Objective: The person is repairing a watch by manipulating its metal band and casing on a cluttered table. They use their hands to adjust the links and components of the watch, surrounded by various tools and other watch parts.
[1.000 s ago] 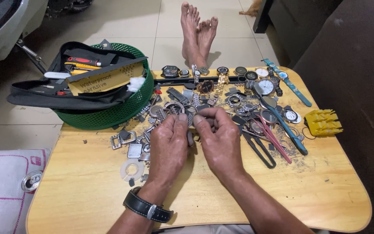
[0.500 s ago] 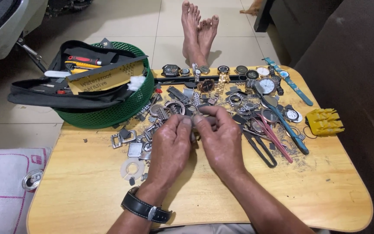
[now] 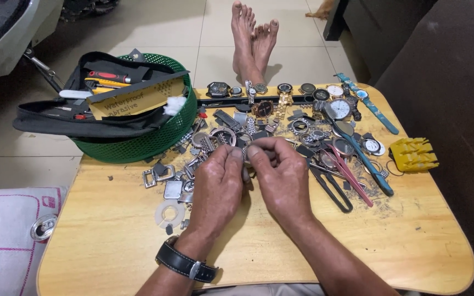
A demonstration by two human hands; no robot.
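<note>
Both hands met over table (image 3: pixel 111 241): left hand (image 3: pixel 218 183) & right hand (image 3: pixel 281 178) pinched a small metal watch part (image 3: pixel 246 159) betw. fingertips, amid scattered watch parts (image 3: pixel 303 129); green basket (image 3: pixel 149 140) at left.

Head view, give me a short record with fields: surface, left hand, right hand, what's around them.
surface: wooden table
left hand: fingertips pinching a small metal part, too hidden to identify
right hand: fingertips meet the left's on that part
left wrist: black watch
behind hands: watch parts
left of hands: green basket
right edge: yellow holder
</note>
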